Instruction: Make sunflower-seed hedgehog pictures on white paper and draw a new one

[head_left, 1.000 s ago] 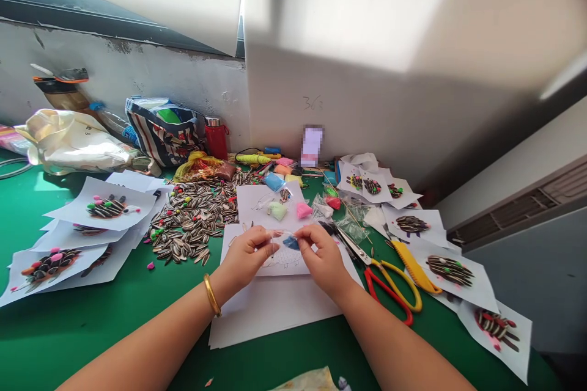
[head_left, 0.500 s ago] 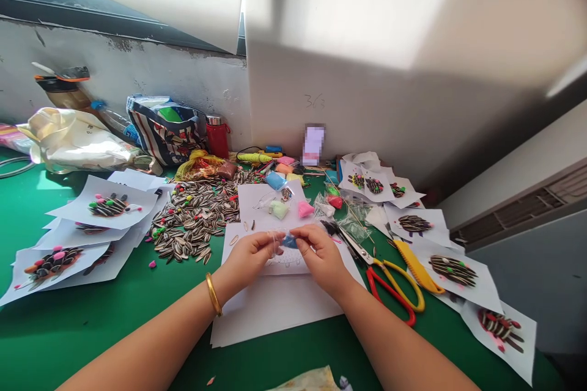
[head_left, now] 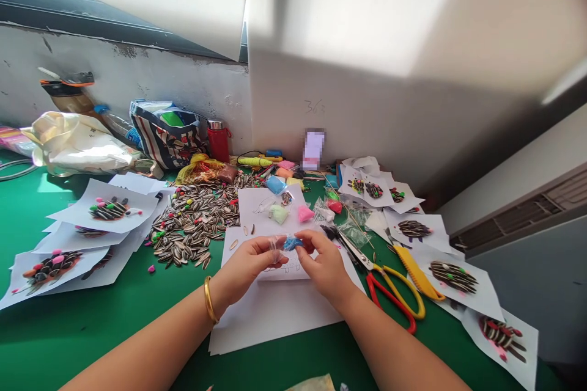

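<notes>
Over the stacked white paper (head_left: 257, 317), both hands meet at a small lump of blue modelling clay (head_left: 291, 244). My left hand (head_left: 254, 259) pinches a clear plastic wrapper (head_left: 276, 244) beside the clay. The fingers of my right hand (head_left: 323, 266) are closed on the blue clay itself. A drawing in thin lines lies on the paper just below the fingers. Beyond them rest a pale green clay packet (head_left: 278, 214) and a pink clay packet (head_left: 305, 214).
Sunflower seeds (head_left: 192, 226) are heaped at left, near papers with seed animals (head_left: 110, 209). Scissors (head_left: 389, 281) and a yellow cutter (head_left: 417, 272) lie right, beside more seed pictures (head_left: 454, 275). A red bottle (head_left: 217, 142) and a striped bag (head_left: 167, 134) stand behind.
More of the blue clay now shows between my hands, crumpled and bunched up at the wrapper's edge. My hands have stayed in nearly the same place.
</notes>
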### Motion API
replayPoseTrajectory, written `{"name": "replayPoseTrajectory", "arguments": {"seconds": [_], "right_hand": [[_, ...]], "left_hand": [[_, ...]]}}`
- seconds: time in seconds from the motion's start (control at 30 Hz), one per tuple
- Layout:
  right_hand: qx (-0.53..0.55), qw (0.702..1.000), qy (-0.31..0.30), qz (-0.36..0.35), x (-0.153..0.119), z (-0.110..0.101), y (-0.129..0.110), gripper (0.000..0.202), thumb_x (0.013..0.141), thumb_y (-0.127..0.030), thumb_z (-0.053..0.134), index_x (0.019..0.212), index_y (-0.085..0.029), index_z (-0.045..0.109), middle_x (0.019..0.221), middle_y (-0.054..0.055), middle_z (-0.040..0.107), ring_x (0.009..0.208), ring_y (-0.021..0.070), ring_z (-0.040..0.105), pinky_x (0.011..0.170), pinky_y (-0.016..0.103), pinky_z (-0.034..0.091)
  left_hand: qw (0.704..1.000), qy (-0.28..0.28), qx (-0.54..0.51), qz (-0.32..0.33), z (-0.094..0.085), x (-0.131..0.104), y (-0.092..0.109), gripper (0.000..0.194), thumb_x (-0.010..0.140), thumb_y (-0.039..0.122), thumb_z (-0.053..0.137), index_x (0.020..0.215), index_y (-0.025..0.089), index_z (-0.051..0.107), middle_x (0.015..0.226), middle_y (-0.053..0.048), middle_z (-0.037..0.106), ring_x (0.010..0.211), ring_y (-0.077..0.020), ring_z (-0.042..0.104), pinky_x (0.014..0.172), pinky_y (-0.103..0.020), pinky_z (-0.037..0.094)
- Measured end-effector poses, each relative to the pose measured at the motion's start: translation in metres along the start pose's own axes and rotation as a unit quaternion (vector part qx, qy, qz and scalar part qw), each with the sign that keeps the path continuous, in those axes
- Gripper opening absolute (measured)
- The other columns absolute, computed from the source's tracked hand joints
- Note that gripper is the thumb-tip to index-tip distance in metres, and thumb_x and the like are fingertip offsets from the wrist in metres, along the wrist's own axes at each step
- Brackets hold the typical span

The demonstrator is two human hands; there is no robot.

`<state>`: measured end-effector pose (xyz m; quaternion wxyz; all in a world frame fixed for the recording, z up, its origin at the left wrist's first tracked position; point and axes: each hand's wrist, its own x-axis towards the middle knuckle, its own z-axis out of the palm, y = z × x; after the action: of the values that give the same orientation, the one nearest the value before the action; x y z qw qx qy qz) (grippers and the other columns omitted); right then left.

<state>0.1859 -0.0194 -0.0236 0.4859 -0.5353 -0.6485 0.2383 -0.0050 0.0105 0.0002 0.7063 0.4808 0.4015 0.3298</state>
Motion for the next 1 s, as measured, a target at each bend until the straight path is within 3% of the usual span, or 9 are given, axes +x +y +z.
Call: {"name": "replayPoseTrajectory", "arguments": {"seconds": [0.2,0.43,0.63,0.83,1.0], "right_hand": [[0.023,0.999,0.014,0.034,0.0007,0.0009,0.0001,0.021,0.083,-0.025,0.063,0.103,-0.022,0.057,0.083,0.0,0.063,0.073,0.0148,0.06,0.069,0.028,0.053],[0.028,0.999,-0.019,-0.005,-0.0017,0.0016,-0.0007,0.025,0.084,-0.026,0.066,0.109,-0.024,0.059,0.094,0.002,0.067,0.081,0.0162,0.061,0.076,0.031,0.052],[0.03,0.999,-0.014,0.003,-0.0021,0.0023,-0.0003,0.008,0.085,-0.027,0.063,0.092,-0.022,0.061,0.085,0.001,0.065,0.076,0.0152,0.06,0.072,0.029,0.052],[0.048,0.998,-0.002,0.027,-0.0007,0.0002,-0.0028,0.02,0.085,-0.028,0.063,0.104,-0.022,0.057,0.091,0.002,0.065,0.079,0.0154,0.06,0.074,0.029,0.052],[0.073,0.996,-0.001,0.044,0.0013,-0.0021,-0.0004,0.01,0.091,-0.031,0.056,0.094,-0.022,0.056,0.083,0.001,0.062,0.074,0.0158,0.061,0.069,0.029,0.05]], "left_hand": [[0.999,0.035,0.012,0.013,0.0008,0.0009,0.001,0.047,0.07,0.037,0.08,0.112,0.018,0.073,0.105,-0.01,0.074,0.09,-0.0221,0.068,0.081,-0.035,0.052],[1.0,-0.009,-0.004,0.007,-0.0015,-0.0002,0.0005,0.043,0.069,0.043,0.082,0.104,0.018,0.076,0.097,-0.009,0.074,0.083,-0.0178,0.064,0.078,-0.031,0.048],[0.999,-0.036,0.01,0.001,0.0039,-0.0025,0.0017,0.042,0.072,0.045,0.08,0.105,0.02,0.077,0.103,-0.009,0.073,0.084,-0.0166,0.06,0.081,-0.03,0.046],[0.998,0.011,0.05,0.04,0.0017,-0.001,0.003,0.045,0.071,0.048,0.079,0.105,0.018,0.076,0.095,-0.008,0.073,0.083,-0.0187,0.058,0.079,-0.03,0.046],[0.994,0.042,0.077,0.064,-0.0025,0.0015,0.0031,0.045,0.072,0.049,0.077,0.104,0.018,0.076,0.093,-0.007,0.073,0.082,-0.019,0.058,0.075,-0.028,0.046]]}}
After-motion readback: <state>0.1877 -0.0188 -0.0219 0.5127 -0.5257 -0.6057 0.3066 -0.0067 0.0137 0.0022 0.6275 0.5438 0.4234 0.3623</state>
